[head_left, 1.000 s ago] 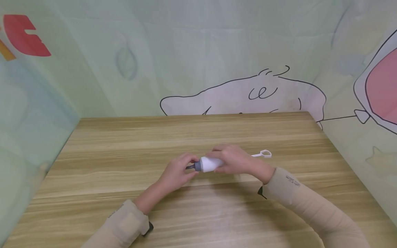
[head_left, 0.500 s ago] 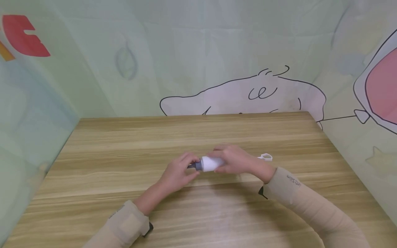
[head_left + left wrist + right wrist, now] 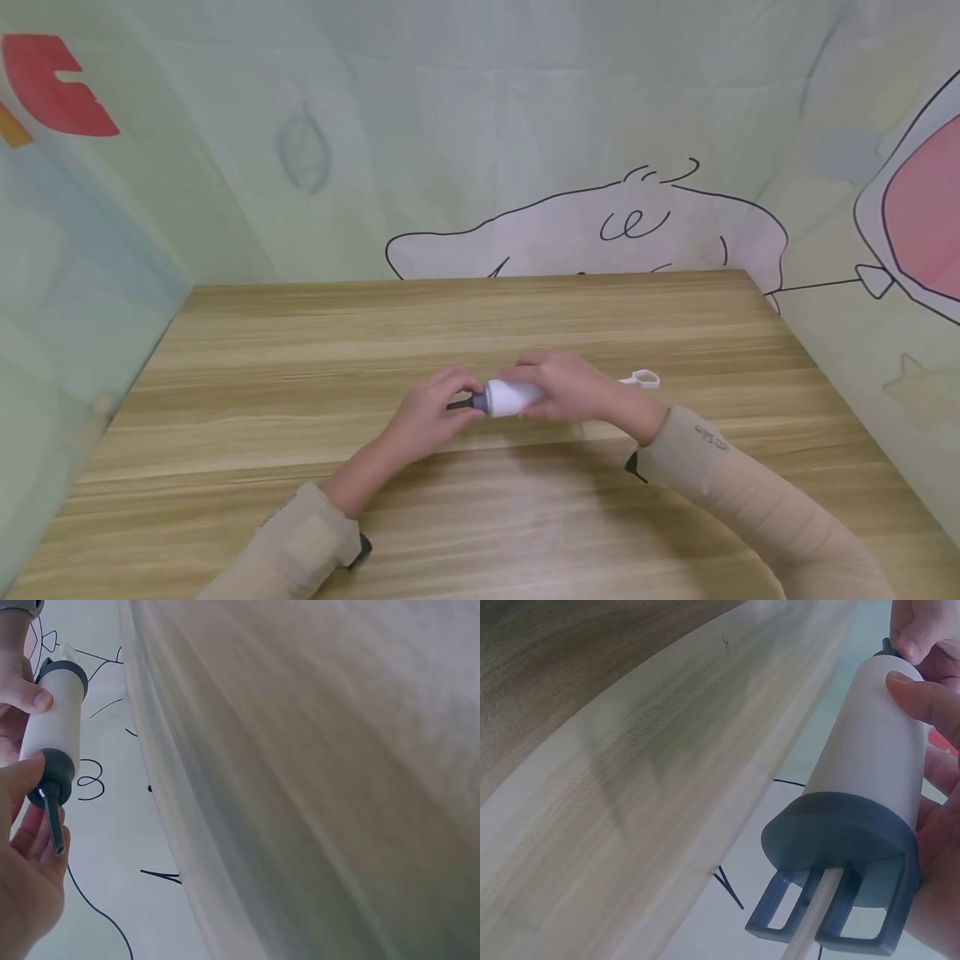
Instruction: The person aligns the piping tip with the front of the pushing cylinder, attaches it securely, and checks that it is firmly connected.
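Note:
A white icing syringe with dark grey ends lies sideways in both hands above the table. My right hand grips its barrel, thumb and fingers on opposite sides. At its left end, my left hand pinches the grey nozzle cap between thumb and fingers. A thin dark nozzle sticks out of that cap towards the left palm. In the right wrist view, the rear grey cap has two open finger loops, with a white plunger rod passing between them. The rod's ring handle shows beyond my right hand.
A wood-grain table spreads beneath both hands. Pale printed cloth hangs behind it and along both sides, with a cartoon outline at the back. Beige sleeves cover both forearms.
My left fingers have shifted slightly round the nozzle cap. The ring handle has moved a little right and down, with less of its rod showing. My right hand has hardly moved.

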`<state>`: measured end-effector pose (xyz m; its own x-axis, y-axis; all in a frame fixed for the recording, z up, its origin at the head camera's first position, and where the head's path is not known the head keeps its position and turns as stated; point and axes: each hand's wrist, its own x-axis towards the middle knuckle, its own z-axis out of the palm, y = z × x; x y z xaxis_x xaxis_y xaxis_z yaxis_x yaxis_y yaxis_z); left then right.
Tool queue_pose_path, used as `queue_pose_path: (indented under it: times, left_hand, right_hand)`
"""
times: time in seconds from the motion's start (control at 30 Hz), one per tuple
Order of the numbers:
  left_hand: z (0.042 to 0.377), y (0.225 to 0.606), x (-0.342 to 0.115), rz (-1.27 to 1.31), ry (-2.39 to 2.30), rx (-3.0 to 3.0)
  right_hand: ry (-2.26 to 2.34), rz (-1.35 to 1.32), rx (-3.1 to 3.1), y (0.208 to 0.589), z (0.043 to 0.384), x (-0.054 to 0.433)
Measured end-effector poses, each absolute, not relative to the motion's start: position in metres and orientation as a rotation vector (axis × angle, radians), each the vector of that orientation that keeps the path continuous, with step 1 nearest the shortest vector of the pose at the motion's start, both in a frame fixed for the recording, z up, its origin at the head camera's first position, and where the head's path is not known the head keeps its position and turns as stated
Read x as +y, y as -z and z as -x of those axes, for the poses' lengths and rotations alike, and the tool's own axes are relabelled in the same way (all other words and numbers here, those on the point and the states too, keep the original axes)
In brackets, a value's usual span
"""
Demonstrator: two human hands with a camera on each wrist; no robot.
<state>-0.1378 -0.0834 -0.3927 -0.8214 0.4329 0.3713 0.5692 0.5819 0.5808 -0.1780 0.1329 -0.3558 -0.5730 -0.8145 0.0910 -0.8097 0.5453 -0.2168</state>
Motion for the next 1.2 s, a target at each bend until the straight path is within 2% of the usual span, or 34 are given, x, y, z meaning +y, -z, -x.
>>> queue_pose_path:
  times: [0.27, 0.77, 1.2]
  left_hand:
    - [0.1377, 0.3928, -0.0835, 0.835, 1.14, -2.577]
    - [0.139, 0.3875, -0.086, 0.675, 1.155, -2.814]
    - [0.1373, 0.3883, -0.0834, 0.773, 1.139, -2.74]
  right_hand:
    - [0.394, 1.449, 2.741, 0.3564, 0.1782, 0.1316]
    - [0.364, 1.465, 2.751, 0.3544, 0.1767, 0.1297]
    - [0.378, 1.463, 2.735, 0.3551, 0.1771, 0.131]
